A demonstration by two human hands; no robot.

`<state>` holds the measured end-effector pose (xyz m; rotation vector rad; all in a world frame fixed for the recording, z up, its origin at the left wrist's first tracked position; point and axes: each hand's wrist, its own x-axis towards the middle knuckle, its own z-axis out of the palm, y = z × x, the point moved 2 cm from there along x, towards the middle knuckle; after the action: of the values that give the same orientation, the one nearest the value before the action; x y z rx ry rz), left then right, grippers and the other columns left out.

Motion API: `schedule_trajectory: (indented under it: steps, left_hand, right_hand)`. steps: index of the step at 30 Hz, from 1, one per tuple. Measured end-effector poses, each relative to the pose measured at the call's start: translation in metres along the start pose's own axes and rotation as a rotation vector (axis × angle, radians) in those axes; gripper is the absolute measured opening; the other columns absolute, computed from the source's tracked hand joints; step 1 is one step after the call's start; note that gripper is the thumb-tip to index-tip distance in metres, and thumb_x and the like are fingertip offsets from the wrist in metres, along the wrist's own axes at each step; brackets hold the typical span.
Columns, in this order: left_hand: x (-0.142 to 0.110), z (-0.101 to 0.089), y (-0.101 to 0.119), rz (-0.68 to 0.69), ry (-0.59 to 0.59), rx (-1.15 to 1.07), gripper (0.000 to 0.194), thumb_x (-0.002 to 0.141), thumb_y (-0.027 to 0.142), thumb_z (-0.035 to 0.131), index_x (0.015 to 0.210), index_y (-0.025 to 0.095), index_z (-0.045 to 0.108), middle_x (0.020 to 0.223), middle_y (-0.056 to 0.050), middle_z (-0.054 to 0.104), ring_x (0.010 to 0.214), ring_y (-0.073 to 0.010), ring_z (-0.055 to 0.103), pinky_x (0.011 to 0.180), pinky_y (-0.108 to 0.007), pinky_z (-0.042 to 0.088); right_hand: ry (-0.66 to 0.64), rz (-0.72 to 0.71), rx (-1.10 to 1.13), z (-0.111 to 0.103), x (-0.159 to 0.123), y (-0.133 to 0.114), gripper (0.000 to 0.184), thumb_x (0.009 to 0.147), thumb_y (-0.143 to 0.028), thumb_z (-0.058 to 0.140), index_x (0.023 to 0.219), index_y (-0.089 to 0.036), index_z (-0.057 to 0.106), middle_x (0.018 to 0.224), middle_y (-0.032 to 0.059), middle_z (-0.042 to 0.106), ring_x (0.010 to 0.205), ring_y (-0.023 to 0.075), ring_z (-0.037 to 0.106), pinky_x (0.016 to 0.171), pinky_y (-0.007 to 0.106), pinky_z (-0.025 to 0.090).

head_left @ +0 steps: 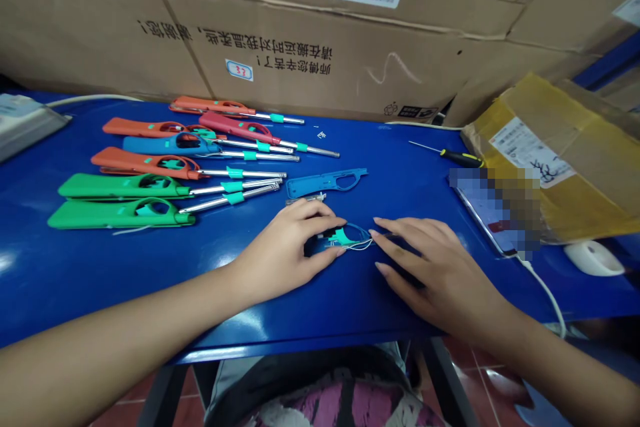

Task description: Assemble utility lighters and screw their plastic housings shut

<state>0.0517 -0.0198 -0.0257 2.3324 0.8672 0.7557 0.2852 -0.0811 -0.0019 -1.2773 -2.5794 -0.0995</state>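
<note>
On the table in front of me lies an opened blue lighter handle shell (357, 229) with a teal trigger (342, 237) and thin white wires (359, 247). My left hand (295, 240) curls over its rear part, thumb on the near side and fingers on the far side, hiding much of it. My right hand (425, 257) is at its front end, fingers spread, with one fingertip touching the shell's tip or the wires. Just beyond my left hand rests the matching blue half shell (326, 184), beside a small metallic part (313, 199) half hidden by my fingers.
Several long-nosed lighters in green (117, 213), orange (145, 163), blue (170, 145) and red (240, 127) lie at the left. A screwdriver (460, 158), phone (487, 213), yellow-taped carton (565, 167) and white mouse (593, 258) sit right. A large cardboard box (350, 33) stands behind.
</note>
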Motion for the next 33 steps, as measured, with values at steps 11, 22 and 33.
schedule_trajectory:
  steps: [11,22,33]
  left_hand:
    - [0.001,-0.001,0.002,-0.006,-0.016,-0.002,0.036,0.088,0.024,0.071,0.123,0.018,0.070,0.115,-0.007,0.067,0.109,-0.0223,0.062,0.100,-0.040,0.050]
    - [0.001,-0.002,0.004,-0.020,-0.047,-0.013,0.033,0.087,0.022,0.070,0.120,0.020,0.064,0.118,-0.006,0.068,0.115,-0.0241,0.059,0.104,-0.043,0.048]
    - [-0.001,-0.002,0.004,-0.018,-0.047,-0.026,0.023,0.095,0.026,0.062,0.117,0.021,0.063,0.117,-0.006,0.068,0.114,-0.0233,0.059,0.102,-0.043,0.048]
  right_hand:
    - [0.079,0.062,0.209,0.016,-0.004,0.001,0.030,0.097,-0.020,0.059,0.126,-0.019,0.066,0.139,0.0145,0.066,0.126,0.0293,0.062,0.104,0.054,0.048]
    - [0.156,0.198,0.361,0.015,0.012,0.004,0.015,0.091,-0.028,0.073,0.105,-0.022,0.070,0.112,0.0078,0.074,0.104,0.0253,0.067,0.091,0.046,0.052]
    - [0.050,0.093,0.344,0.018,0.025,0.006,0.004,0.097,-0.027,0.066,0.096,-0.023,0.067,0.104,0.0047,0.072,0.098,0.0213,0.064,0.087,0.041,0.045]
